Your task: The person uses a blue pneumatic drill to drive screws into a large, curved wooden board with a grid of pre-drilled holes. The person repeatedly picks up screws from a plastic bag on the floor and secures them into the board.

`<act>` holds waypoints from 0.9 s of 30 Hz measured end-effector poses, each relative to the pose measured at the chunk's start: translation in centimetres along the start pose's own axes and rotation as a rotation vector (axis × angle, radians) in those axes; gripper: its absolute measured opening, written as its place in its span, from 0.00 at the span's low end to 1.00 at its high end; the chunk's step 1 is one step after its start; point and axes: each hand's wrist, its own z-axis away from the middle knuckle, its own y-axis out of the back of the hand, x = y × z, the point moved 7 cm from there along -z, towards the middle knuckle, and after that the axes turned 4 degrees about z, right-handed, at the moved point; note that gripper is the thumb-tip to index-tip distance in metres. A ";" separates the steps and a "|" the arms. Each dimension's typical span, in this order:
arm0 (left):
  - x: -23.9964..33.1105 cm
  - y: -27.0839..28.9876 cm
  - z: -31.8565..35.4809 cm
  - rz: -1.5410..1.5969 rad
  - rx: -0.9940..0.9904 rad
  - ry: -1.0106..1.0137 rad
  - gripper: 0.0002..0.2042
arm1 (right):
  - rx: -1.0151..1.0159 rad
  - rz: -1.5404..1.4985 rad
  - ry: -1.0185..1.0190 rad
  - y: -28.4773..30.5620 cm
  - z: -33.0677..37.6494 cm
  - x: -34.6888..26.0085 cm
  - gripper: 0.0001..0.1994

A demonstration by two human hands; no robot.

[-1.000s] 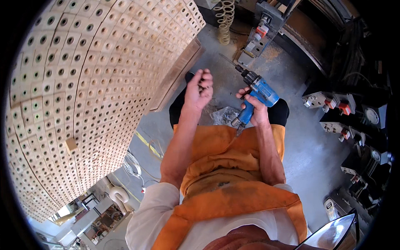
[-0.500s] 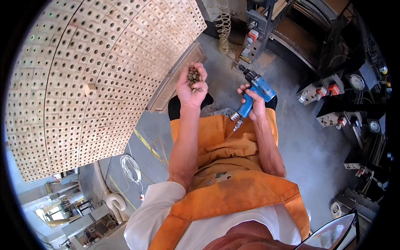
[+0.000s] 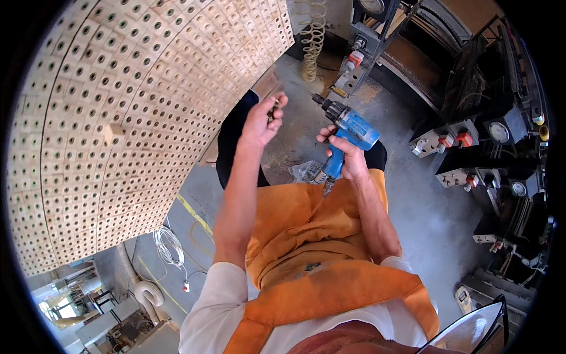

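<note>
Right hand (image 3: 348,158) grips the blue drill (image 3: 348,133) by its handle, at 1 o'clock; rigid, weighty, nose-heavy. Left hand (image 3: 259,121) cups small loose fasteners (image 3: 273,110), light and easily spilled.

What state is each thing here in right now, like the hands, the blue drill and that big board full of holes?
Left hand: raised, curled around small dark pieces.
Right hand: gripping the drill's handle.
Blue drill: held up, bit aimed toward the board.
Wooden board: standing, covered in holes, one small block sticking out.
White cable: coiled on the floor.
</note>
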 end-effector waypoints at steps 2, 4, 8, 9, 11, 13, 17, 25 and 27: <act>1.4 0.0 -2.0 -0.096 0.054 -0.014 0.09 | -0.026 0.017 -0.010 -0.4 -0.5 -0.2 0.14; 2.3 0.2 -3.9 -0.142 0.118 -0.042 0.12 | -0.063 0.039 -0.017 -0.6 -1.2 -0.2 0.14; 3.0 -0.1 -5.8 -0.187 0.117 -0.032 0.13 | -0.079 0.049 -0.075 0.0 -2.6 0.4 0.14; 2.2 -0.6 -6.4 -0.161 0.073 0.006 0.14 | -0.071 0.032 -0.089 0.7 -2.8 0.4 0.14; 1.3 -1.2 -6.6 -0.124 0.001 0.066 0.15 | -0.074 -0.035 -0.097 1.4 -3.5 0.7 0.14; 1.0 -0.8 -6.6 -0.157 0.060 0.007 0.15 | -0.074 -0.004 -0.077 2.1 -3.9 0.6 0.15; 0.9 0.2 -7.3 -0.185 0.125 -0.014 0.15 | -0.071 0.259 -0.014 1.8 -4.3 0.9 0.13; 2.9 -0.7 -10.7 -0.241 0.109 -0.070 0.13 | -0.041 0.226 0.020 1.0 -7.5 0.6 0.17; 2.8 -0.7 -11.8 -0.124 0.084 -0.087 0.11 | -0.013 0.156 0.010 0.5 -8.8 0.9 0.17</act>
